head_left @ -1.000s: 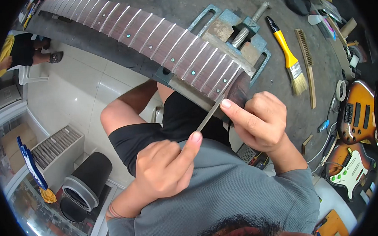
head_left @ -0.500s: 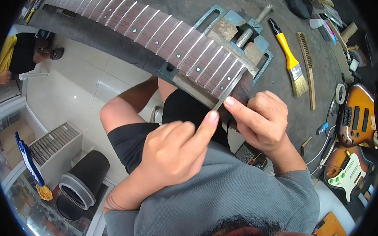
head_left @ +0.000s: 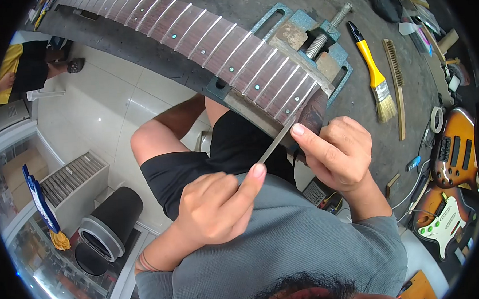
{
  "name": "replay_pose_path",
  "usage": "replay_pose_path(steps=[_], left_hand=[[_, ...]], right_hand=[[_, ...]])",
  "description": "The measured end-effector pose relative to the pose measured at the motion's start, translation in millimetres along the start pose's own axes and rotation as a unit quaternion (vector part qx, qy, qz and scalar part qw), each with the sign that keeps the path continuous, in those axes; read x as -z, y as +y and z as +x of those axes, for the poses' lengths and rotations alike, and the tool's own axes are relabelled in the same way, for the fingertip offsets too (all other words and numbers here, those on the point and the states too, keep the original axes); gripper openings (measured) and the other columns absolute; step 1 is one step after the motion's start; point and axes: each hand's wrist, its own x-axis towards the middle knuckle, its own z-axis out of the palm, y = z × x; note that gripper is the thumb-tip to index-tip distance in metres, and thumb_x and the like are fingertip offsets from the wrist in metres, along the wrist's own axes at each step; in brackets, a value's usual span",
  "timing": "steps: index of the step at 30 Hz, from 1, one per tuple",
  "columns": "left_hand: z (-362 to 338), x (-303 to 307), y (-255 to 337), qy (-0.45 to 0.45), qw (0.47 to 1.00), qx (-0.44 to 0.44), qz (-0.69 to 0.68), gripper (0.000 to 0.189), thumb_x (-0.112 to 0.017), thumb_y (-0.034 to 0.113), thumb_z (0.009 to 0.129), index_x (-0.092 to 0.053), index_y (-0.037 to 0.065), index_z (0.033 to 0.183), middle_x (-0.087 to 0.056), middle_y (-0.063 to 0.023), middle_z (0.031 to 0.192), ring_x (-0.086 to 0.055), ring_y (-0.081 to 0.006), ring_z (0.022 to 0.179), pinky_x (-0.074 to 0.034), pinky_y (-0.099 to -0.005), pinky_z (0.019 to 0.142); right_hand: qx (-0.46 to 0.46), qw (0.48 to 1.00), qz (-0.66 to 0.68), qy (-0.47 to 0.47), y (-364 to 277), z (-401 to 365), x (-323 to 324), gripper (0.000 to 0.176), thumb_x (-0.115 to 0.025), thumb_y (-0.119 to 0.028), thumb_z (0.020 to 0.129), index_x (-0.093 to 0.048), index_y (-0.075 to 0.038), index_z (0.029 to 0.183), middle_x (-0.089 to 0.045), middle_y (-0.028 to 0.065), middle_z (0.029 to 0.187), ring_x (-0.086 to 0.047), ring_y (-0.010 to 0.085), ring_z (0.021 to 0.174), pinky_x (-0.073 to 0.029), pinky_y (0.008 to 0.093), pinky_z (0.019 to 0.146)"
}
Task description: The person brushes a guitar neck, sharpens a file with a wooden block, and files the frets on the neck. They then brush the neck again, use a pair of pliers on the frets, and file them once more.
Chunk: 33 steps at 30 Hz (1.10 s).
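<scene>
A guitar neck (head_left: 213,41) with a dark fretboard, metal frets and pale dot inlays lies clamped in a blue bench vise (head_left: 320,44). A thin metal file (head_left: 274,142) runs from the neck's near end down toward me. My left hand (head_left: 215,209) grips the file's lower end, index finger stretched along it. My right hand (head_left: 336,153) pinches the upper part of the file with fingertip and thumb, right at the last frets beside the vise jaw.
On the grey bench lie a yellow-handled paintbrush (head_left: 375,74), a wooden wire brush (head_left: 397,84) and a tape roll (head_left: 437,118). Two sunburst guitar bodies (head_left: 453,151) rest at the right edge. Left, below, are a tiled floor, a black bin (head_left: 106,230) and another person's legs (head_left: 27,70).
The file slid forward over the frets half a second ago and has been drawn back toward me; my left hand moved down and back with it.
</scene>
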Motion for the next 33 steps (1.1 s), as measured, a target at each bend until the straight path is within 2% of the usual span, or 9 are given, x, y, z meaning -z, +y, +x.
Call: replay_pose_path(steps=[4, 9, 14, 19, 25, 29, 33], left_hand=[[37, -15, -9, 0.003, 1.0, -0.006, -0.008, 0.064, -0.074, -0.015, 0.071, -0.077, -0.008, 0.134, -0.049, -0.005, 0.073, -0.051, -0.0221, 0.057, -0.044, -0.0357, 0.052], [-1, 11, 1, -0.037, 0.999, 0.021, 0.0, 0.067, -0.075, -0.012, 0.069, -0.077, -0.008, 0.136, -0.049, -0.0054, 0.073, -0.051, -0.0227, 0.057, -0.044, -0.0365, 0.052], [39, -19, -13, 0.006, 0.999, -0.013, -0.03, 0.069, -0.076, -0.011, 0.071, -0.075, -0.007, 0.14, -0.049, -0.0054, 0.074, -0.051, -0.0225, 0.057, -0.043, -0.0364, 0.052], [-16, 7, -1, 0.003, 1.0, -0.012, -0.006, 0.065, -0.072, -0.014, 0.067, -0.077, -0.011, 0.132, -0.046, -0.004, 0.072, -0.046, -0.0208, 0.053, -0.04, -0.0367, 0.049], [-16, 3, 1, 0.007, 1.0, -0.016, -0.007, 0.063, -0.072, -0.014, 0.067, -0.077, -0.011, 0.13, -0.047, -0.004, 0.071, -0.047, -0.0201, 0.053, -0.041, -0.0364, 0.048], [-3, -1, -2, 0.009, 1.0, -0.005, -0.006, 0.062, -0.071, -0.016, 0.068, -0.078, -0.01, 0.13, -0.047, -0.0043, 0.072, -0.047, -0.0207, 0.053, -0.042, -0.0366, 0.049], [42, -19, -5, 0.024, 0.999, -0.002, -0.029, 0.06, -0.071, -0.017, 0.072, -0.078, -0.01, 0.131, -0.049, -0.0048, 0.071, -0.049, -0.0217, 0.053, -0.041, -0.0371, 0.05]], right_hand=[[0.006, 1.0, -0.006, 0.008, 1, -1, -3, 0.065, -0.087, -0.004, 0.066, -0.086, -0.013, 0.131, -0.044, -0.002, 0.071, -0.048, 0.0159, 0.057, -0.038, 0.034, 0.053], [0.0, 1.0, 0.0, -0.002, 1, 0, -1, 0.066, -0.087, -0.003, 0.066, -0.085, -0.013, 0.132, -0.045, -0.0017, 0.072, -0.047, 0.0165, 0.057, -0.038, 0.0344, 0.053], [0.006, 1.0, -0.003, 0.006, 0, -1, -3, 0.066, -0.086, -0.003, 0.067, -0.085, -0.013, 0.132, -0.044, -0.0012, 0.072, -0.047, 0.017, 0.057, -0.038, 0.0348, 0.053], [0.002, 1.0, 0.002, -0.006, 0, 0, -1, 0.067, -0.087, -0.002, 0.067, -0.085, -0.013, 0.133, -0.044, -0.001, 0.073, -0.048, 0.0173, 0.057, -0.038, 0.035, 0.053], [0.003, 1.0, 0.005, 0.013, 0, 1, -5, 0.067, -0.086, -0.002, 0.068, -0.084, -0.012, 0.134, -0.044, -0.0012, 0.072, -0.048, 0.0172, 0.057, -0.039, 0.0352, 0.054], [0.002, 1.0, 0.01, 0.002, 2, 1, -1, 0.067, -0.087, -0.002, 0.068, -0.084, -0.011, 0.134, -0.044, -0.001, 0.072, -0.048, 0.0173, 0.057, -0.039, 0.0354, 0.053], [-0.009, 1.0, 0.006, 0.01, -1, 1, -3, 0.064, -0.09, -0.003, 0.07, -0.083, -0.01, 0.134, -0.045, -0.0008, 0.071, -0.049, 0.0177, 0.057, -0.039, 0.0355, 0.053]])
